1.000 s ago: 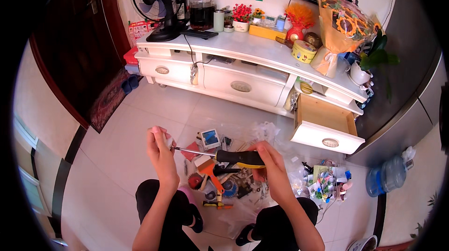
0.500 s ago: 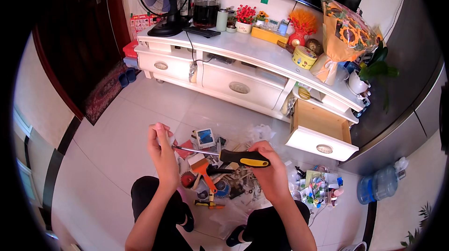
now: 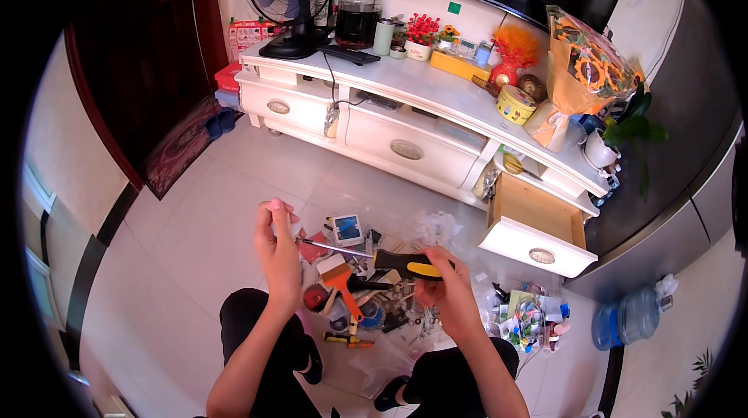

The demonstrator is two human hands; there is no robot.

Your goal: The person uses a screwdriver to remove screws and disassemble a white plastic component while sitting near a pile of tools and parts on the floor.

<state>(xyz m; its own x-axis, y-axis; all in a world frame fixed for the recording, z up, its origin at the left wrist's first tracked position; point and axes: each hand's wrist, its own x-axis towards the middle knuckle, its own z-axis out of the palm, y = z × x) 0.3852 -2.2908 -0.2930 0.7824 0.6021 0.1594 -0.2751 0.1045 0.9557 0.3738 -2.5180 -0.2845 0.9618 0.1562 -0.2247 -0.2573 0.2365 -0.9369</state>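
My left hand (image 3: pixel 276 256) is raised with fingers pinched round a small white object (image 3: pixel 294 229), partly hidden, at the tip of a screwdriver. My right hand (image 3: pixel 447 293) grips the screwdriver's black-and-yellow handle (image 3: pixel 399 263), its metal shaft pointing left toward my left hand. Below both hands, a pile of odds and ends covers the floor: an orange scraper (image 3: pixel 344 286), a white-framed square device (image 3: pixel 346 228), a blue disc (image 3: pixel 372 312), a yellow-handled tool (image 3: pixel 349 341), small metal parts and clear plastic.
A white cabinet (image 3: pixel 374 137) stands ahead, holding a fan, jar and flowers, with its right drawer (image 3: pixel 510 243) pulled out. A second pile of small items (image 3: pixel 528 313) lies right, near a blue water bottle (image 3: pixel 626 318). A dark door (image 3: pixel 136 91) and slippers (image 3: pixel 220 125) are left.
My right hand has shifted its grip on the screwdriver handle, fingers curling further round it. My left hand stays raised at the tip. The view has shifted slightly.
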